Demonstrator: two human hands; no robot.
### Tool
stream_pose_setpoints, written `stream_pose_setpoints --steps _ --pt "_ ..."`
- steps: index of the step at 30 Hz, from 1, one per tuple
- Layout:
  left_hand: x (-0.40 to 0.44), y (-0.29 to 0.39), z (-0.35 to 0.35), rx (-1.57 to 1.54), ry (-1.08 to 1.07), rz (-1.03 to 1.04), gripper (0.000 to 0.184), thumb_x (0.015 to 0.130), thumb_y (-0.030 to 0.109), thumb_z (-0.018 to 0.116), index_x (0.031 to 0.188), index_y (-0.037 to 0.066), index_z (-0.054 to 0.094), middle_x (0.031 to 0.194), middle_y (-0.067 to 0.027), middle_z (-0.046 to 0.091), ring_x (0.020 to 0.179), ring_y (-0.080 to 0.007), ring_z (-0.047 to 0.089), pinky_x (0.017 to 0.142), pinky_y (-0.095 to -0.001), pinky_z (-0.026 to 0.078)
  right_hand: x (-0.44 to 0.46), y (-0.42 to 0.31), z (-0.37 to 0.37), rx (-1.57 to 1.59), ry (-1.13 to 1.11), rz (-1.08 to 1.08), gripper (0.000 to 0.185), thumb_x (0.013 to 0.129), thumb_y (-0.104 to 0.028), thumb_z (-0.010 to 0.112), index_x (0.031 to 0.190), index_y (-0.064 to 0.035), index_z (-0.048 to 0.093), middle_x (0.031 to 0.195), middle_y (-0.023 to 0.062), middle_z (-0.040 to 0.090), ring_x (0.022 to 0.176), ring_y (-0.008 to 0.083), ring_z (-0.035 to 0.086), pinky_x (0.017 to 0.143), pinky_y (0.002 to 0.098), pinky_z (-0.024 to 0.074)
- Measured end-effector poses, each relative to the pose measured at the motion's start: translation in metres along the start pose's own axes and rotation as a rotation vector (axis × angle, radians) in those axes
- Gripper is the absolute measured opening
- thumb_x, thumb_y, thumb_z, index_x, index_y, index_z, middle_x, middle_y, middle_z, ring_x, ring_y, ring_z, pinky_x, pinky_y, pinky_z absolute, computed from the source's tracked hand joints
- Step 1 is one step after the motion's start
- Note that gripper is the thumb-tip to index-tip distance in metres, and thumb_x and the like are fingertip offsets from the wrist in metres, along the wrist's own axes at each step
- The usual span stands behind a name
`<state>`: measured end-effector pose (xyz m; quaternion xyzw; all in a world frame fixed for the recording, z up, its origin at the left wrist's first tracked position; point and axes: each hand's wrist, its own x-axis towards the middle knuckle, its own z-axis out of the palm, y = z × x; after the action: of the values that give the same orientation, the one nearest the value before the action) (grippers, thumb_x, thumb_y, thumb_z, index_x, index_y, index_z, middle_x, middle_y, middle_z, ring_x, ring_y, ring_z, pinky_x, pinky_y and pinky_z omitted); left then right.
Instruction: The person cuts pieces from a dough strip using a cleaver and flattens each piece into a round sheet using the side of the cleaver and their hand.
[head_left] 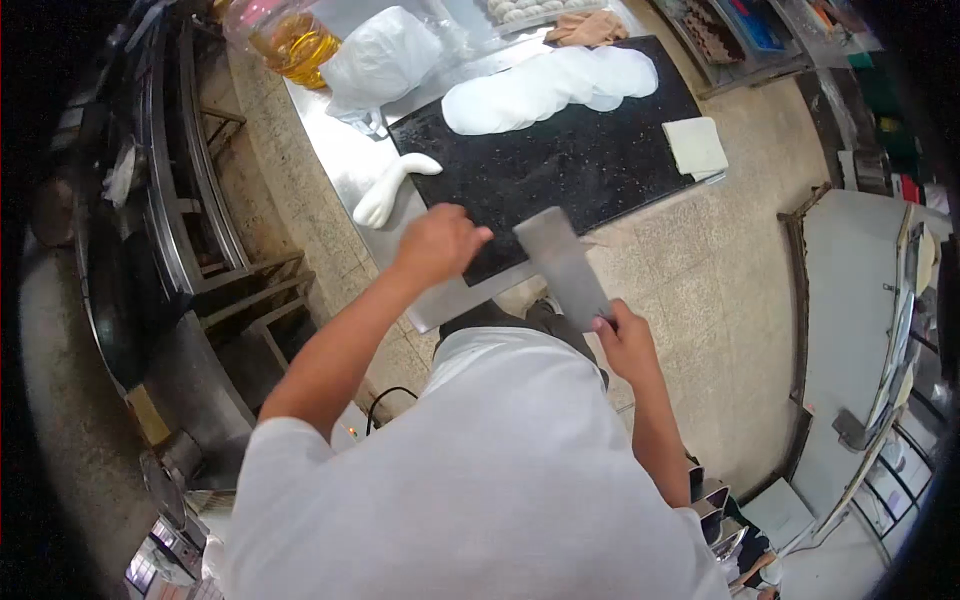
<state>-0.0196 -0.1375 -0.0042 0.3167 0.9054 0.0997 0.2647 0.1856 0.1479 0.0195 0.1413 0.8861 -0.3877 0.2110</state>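
Observation:
My right hand (pixel 628 342) grips a cleaver (pixel 566 268) by its handle, with the broad blade tilted up over the near edge of the black board (pixel 560 180). Close to the board's near left corner is my left hand (pixel 440 245), its fingers curled closed; whatever they may hold is hidden. Just beyond it, a bent piece of white dough (pixel 392 190) lies partly on the metal table and partly on the board. Overlapping thin round dough sheets (pixel 550 90) form a row along the board's far side.
A folded pale cloth (pixel 695 147) rests on the board's right edge. Behind the board are a brown cloth (pixel 588 28), a tray of small white pieces (pixel 525 10), a white plastic bag (pixel 385 60) and a jug of yellow oil (pixel 290 45). Metal racks (pixel 200 170) stand at left.

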Motion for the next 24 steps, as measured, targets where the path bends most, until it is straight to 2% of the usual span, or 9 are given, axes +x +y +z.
stream_pose_setpoints --steps 3,4,6,10,13,16,20,22,24 --pt "0.032 0.022 0.054 0.453 0.475 0.432 0.051 0.102 0.050 0.051 0.136 0.014 0.063 0.152 -0.0131 0.050 0.144 -0.0354 0.041 0.114 -0.0615 0.033 -0.023 0.025 -0.029 0.239 0.218 -0.002 0.024 0.096 -0.025 0.069 0.098 -0.0020 0.061 0.074 0.0173 0.069 0.067 0.0303 0.069 0.061 0.0385 0.0518" --pt "0.043 0.032 0.055 0.460 0.461 0.445 0.051 0.102 0.050 0.051 0.136 0.014 0.063 0.152 -0.0131 0.050 0.144 -0.0354 0.041 0.114 -0.0615 0.033 -0.031 0.029 -0.044 0.316 0.317 0.012 0.027 0.098 -0.028 0.067 0.099 -0.0011 0.062 0.072 0.0139 0.068 0.064 0.0232 0.066 0.059 0.0350 0.0507" --pt "0.074 0.049 0.057 0.218 0.283 0.353 0.062 0.103 0.056 0.043 0.156 0.024 0.042 0.168 -0.0062 0.026 0.157 -0.0351 0.016 0.120 -0.0703 0.006 -0.033 0.030 -0.082 0.415 0.457 0.095 0.038 0.102 -0.036 0.062 0.099 0.0012 0.063 0.074 0.0059 0.066 0.066 0.0094 0.061 0.059 0.0279 0.0493" --pt "0.109 0.070 0.036 0.257 0.202 0.486 0.066 0.102 0.062 0.041 0.158 0.028 0.039 0.168 -0.0097 0.025 0.156 -0.0381 0.015 0.122 -0.0680 0.008 0.084 0.064 -0.103 0.733 0.766 -0.156 0.037 0.106 -0.034 0.056 0.114 0.0017 0.061 0.079 0.0047 0.062 0.066 0.0110 0.059 0.062 0.0281 0.0499" --pt "0.116 0.075 0.044 0.260 0.175 0.510 0.068 0.100 0.064 0.043 0.158 0.029 0.039 0.168 -0.0089 0.025 0.157 -0.0369 0.015 0.123 -0.0655 0.006 0.163 0.085 -0.100 1.131 0.519 0.412 0.028 0.106 -0.031 0.054 0.093 -0.0073 0.051 0.072 0.0041 0.056 0.053 0.0145 0.054 0.050 0.0307 0.0460" --pt "0.125 0.073 0.034 0.245 0.161 0.504 0.071 0.099 0.064 0.045 0.159 0.027 0.038 0.168 -0.0082 0.027 0.157 -0.0364 0.017 0.124 -0.0620 0.006 0.152 0.082 -0.089 1.143 0.477 0.424 0.026 0.106 -0.032 0.054 0.096 -0.0089 0.050 0.071 0.0031 0.054 0.051 0.0142 0.052 0.046 0.0308 0.0450" --pt "0.118 0.073 0.030 -0.116 0.273 0.438 0.070 0.100 0.062 0.046 0.158 0.024 0.040 0.168 -0.0083 0.029 0.157 -0.0346 0.019 0.125 -0.0608 0.006 0.082 0.052 -0.035 0.411 0.158 0.407 0.039 0.100 -0.040 0.063 0.096 -0.0012 0.061 0.077 0.0119 0.064 0.057 0.0178 0.060 0.052 0.0357 0.0484" --pt "0.109 0.066 0.028 0.136 0.243 0.699 0.070 0.098 0.063 0.047 0.157 0.024 0.043 0.167 -0.0080 0.030 0.156 -0.0341 0.020 0.125 -0.0600 0.006 0.055 0.039 0.021 0.274 0.103 0.003 0.040 0.096 -0.039 0.067 0.111 -0.0013 0.065 0.097 0.0225 0.072 0.087 0.0384 0.071 0.079 0.0501 0.0531" --pt "0.103 0.052 0.045 0.173 0.109 0.778 0.070 0.096 0.063 0.050 0.155 0.025 0.046 0.166 -0.0076 0.034 0.155 -0.0345 0.023 0.125 -0.0599 0.008 0.060 0.010 0.050 0.184 -0.157 0.205 0.045 0.093 -0.039 0.069 0.117 -0.0005 0.066 0.102 0.0284 0.071 0.098 0.0480 0.068 0.087 0.0540 0.0517"
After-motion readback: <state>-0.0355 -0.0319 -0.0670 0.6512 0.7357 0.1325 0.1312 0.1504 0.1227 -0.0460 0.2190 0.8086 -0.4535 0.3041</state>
